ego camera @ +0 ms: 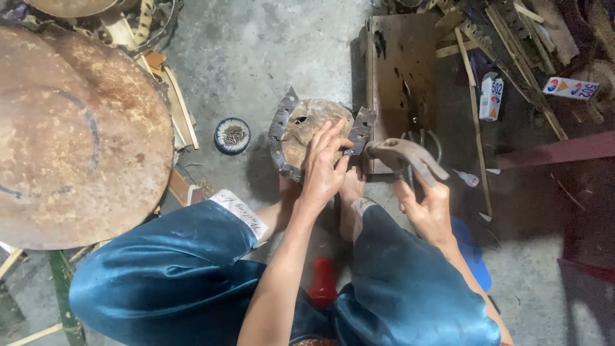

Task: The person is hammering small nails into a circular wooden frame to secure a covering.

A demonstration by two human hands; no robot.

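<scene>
- Wooden round piece (pixel 307 131) with a metal band (pixel 280 131) sits on the concrete floor (pixel 256 57), left hand (pixel 327 168) spread flat on it.
- Right hand (pixel 430 208) is wrapped around a hammer (pixel 405 156) just beside it.
- I'd keep fingertips off the band and tap lightly.

There is a single view, from a camera worn on the person's head. It looks almost straight down, past blue-trousered knees (pixel 173 269) at the bottom edge, onto the concrete floor (pixel 256 57). It sits close: the left hand (pixel 323 170) and right hand (pixel 428 208) fill the centre, and a large rusty round disc (pixel 77 134) is cut off at the left edge.
</scene>
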